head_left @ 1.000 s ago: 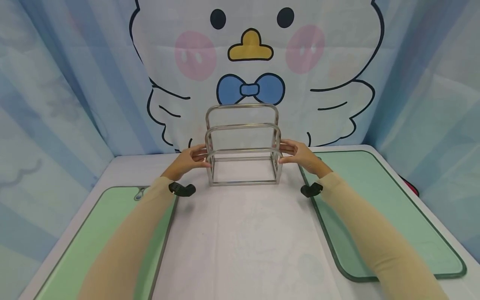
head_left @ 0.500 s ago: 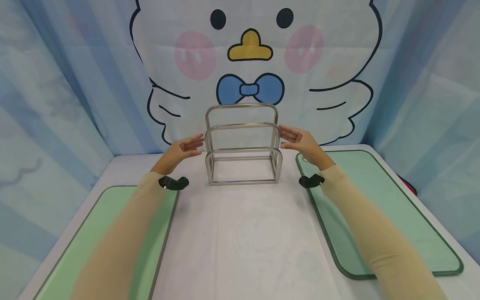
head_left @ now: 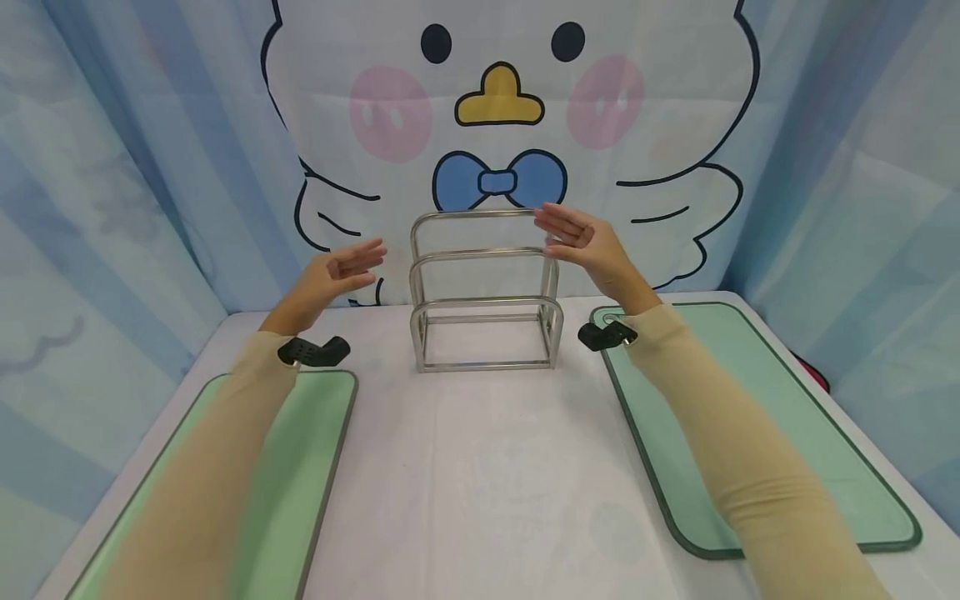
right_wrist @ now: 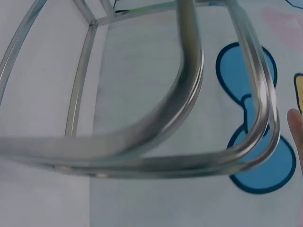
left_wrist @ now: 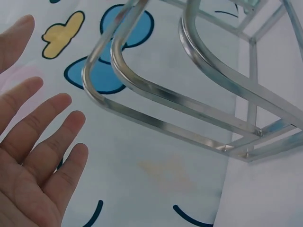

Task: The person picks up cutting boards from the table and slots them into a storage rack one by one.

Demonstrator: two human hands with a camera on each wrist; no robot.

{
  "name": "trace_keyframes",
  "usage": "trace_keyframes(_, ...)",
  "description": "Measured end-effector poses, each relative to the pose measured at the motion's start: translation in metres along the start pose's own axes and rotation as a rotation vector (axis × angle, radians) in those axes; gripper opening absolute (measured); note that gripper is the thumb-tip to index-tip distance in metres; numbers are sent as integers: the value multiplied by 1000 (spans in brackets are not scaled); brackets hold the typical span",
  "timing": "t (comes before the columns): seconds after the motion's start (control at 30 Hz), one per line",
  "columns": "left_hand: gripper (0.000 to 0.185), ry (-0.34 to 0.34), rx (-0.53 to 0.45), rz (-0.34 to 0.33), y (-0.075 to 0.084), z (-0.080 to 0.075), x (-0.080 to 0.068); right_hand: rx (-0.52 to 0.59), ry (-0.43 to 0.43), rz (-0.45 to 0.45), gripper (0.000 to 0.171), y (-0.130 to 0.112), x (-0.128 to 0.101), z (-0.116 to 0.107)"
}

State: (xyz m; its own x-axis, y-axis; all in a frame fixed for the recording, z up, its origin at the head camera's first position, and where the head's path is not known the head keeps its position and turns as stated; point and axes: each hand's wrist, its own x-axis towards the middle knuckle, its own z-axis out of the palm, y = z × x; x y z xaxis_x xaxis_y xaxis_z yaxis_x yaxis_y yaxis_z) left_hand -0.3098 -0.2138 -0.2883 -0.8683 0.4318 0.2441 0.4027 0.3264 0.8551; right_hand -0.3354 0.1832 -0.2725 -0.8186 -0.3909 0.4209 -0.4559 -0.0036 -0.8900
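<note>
A steel rack (head_left: 485,292) with three arched hoops stands on the white table, near the back curtain. My left hand (head_left: 333,275) hovers open to the left of the rack, palm turned inward, touching nothing; its fingers (left_wrist: 33,142) spread in the left wrist view beside the rack's hoops (left_wrist: 189,90). My right hand (head_left: 577,242) is raised at the rack's upper right corner, fingers straight, and holds nothing. The right wrist view shows the rack's hoops (right_wrist: 199,94) close up and one fingertip (right_wrist: 296,125) at the right edge.
Two green mats lie on the table, one at the left (head_left: 300,467) and one at the right (head_left: 810,442). A curtain printed with a cartoon duck (head_left: 495,100) hangs right behind the rack. Blue curtains close both sides.
Both hands let go of the rack's sides and rose: the left drew away to the left, the right climbed to the top right corner. The rack stayed put.
</note>
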Motion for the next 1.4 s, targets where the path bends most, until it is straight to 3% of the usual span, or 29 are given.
trace_keyframes(0.23, 55, -60, 105, -43, 12, -10, -18, 33, -25, -78, 70, -14, 4, 40)
trace_keyframes(0.5, 55, -104, 174, -154, 2, -26, -49, 87, -90, -99, 66, -18, 3, 99)
trace_keyframes(0.8, 55, -160, 287, -221, -19, -50, -91, 105, -146, -23, 66, -9, 2, 157)
trace_keyframes(1.2, 51, -104, 331, -236, -54, -76, -137, 45, -223, 95, 68, 12, -8, 208)
trace_keyframes(1.4, 51, -95, 346, -294, -68, -87, -156, 30, -251, 223, 68, 27, -17, 230)
